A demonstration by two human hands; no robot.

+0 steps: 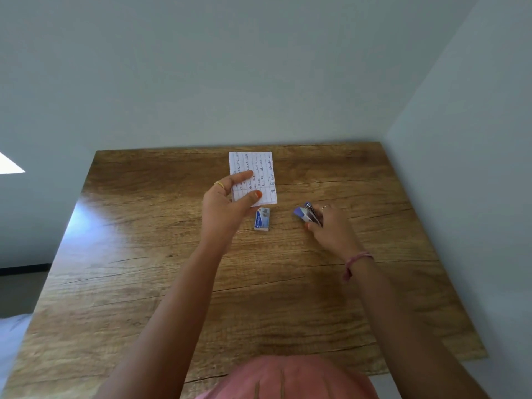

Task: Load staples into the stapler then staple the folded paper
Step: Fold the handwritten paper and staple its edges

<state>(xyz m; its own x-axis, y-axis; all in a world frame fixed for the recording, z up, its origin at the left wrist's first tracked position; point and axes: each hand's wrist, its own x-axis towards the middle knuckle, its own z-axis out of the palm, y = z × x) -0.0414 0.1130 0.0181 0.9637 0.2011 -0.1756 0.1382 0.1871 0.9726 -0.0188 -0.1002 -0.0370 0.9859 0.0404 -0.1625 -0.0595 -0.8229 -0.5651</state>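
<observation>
Now L hand pinches folded paper; R hand grips stapler.

Just a wooden table with heavy grain and some glare on its left side, pushed into a corner of pale grey-green walls. A strip of floor with dark baseboard shows at far left.

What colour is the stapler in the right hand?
Blue-purple, with metal parts, on the stapler; head view, the only one.
</observation>
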